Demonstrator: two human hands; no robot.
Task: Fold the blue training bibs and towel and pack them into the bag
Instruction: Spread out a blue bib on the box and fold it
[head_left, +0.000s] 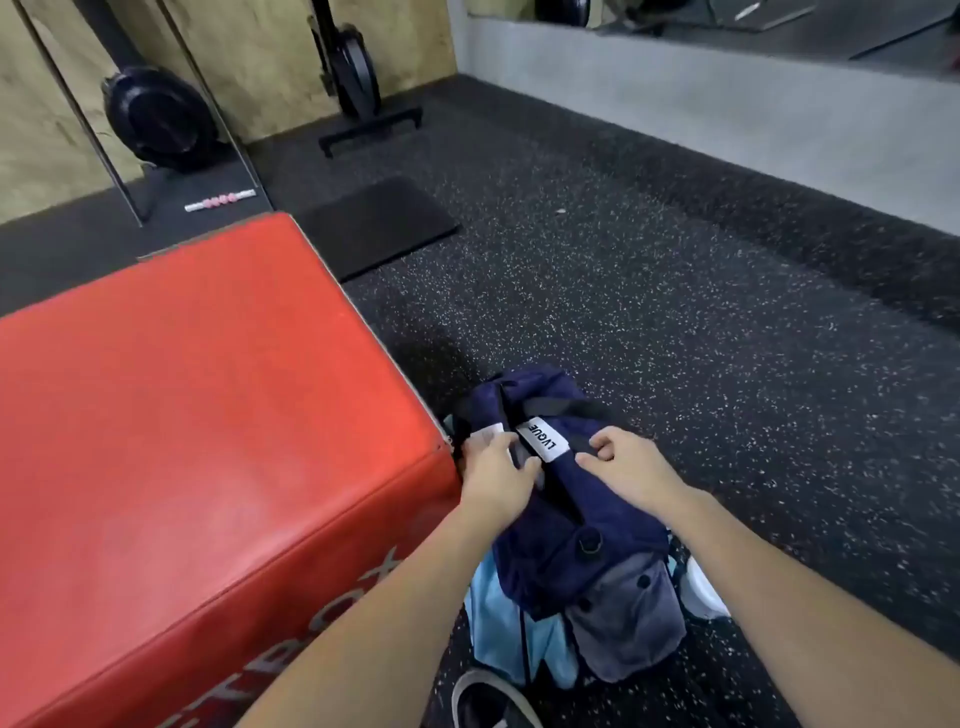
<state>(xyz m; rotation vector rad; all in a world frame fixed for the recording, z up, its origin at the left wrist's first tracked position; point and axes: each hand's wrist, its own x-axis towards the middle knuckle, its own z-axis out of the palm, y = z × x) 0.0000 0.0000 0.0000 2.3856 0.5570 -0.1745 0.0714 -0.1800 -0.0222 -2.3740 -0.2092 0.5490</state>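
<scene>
Floor (649, 270): dark speckled rubber gym matting; all task items lie on it.

Red padded box (197, 415): stands at the person's left, its near corner just beside the bag.

Bag (561, 499): navy fabric, lying on the floor directly below the camera, with a white label on its top. Pale blue cloth (498, 639), judged to be a training bib, shows beneath the bag's near end. A grey piece (628, 623) lies beside it; whether this is the towel or a bag pocket cannot be told.

Left hand (493, 475): on the bag's top at the box side, fingers curled over the fabric near the label, gripping it.

Right hand (623, 462): opposite, fingers curled and pinching the bag's top fabric.

Assessment: the step in hand appears to be working the bag's top opening. To do it well, both hands should draw the edges evenly apart, keeping the mouth upward and wide. The blue cloth should be freed from under the bag before folding.
</scene>
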